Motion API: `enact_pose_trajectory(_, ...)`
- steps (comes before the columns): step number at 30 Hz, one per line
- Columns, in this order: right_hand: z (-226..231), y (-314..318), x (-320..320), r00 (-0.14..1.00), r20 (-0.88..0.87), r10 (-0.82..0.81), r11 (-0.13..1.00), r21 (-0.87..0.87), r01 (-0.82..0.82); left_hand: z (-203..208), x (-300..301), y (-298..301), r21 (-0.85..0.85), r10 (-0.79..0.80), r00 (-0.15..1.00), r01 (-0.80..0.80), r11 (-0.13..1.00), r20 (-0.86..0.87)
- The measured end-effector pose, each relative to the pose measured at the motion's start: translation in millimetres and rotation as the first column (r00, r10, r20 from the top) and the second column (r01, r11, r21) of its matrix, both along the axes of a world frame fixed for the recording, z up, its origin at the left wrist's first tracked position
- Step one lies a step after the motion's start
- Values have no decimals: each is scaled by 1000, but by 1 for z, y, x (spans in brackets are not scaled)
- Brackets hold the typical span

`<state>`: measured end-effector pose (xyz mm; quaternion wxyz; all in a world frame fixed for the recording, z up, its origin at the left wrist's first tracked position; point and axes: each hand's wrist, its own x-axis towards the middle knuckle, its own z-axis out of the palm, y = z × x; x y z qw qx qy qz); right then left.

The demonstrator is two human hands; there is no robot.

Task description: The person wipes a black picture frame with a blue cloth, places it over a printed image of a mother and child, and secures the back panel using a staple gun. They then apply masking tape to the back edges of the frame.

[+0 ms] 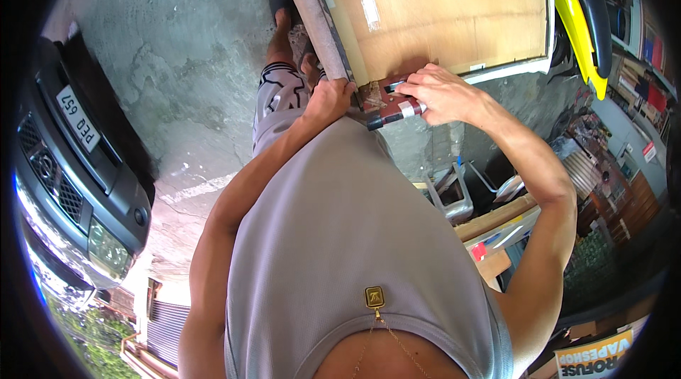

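Note:
A pale wooden panel with a framed edge lies ahead of me. My left hand is closed on the near left corner of its wooden edge strip. Beside that corner is a dark red piece with worn, bare patches. It has white tape on it and a black end. My right hand is closed over this piece, its fingers bent round a small black object with a light strip. What kind of object that is, I cannot make out, since the fingers partly cover it.
A grey car stands on the left, on the concrete floor. To the right of the panel is a yellow and black curved part. A metal stool-like frame, a wooden beam and stacked clutter lie at the right.

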<state>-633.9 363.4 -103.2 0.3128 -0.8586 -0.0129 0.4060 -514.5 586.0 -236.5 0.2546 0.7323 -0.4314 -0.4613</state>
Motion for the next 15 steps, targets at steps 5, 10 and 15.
enact_pose_trajectory(5, 3, 15, 10, 996, 16, 88, 989, -117, -86, 13, -1, -4, 10, 141, 988, -141, 990, -61)
enact_pose_trajectory(10, 10, 20, 16, 997, -47, 60, 986, -156, -67, 19, -2, -7, 99, 165, 986, -161, 982, -30)
enact_pose_trajectory(15, 16, -23, 37, 988, 95, 118, 992, -57, -113, 15, 8, -6, -14, 146, 989, -147, 989, -38)
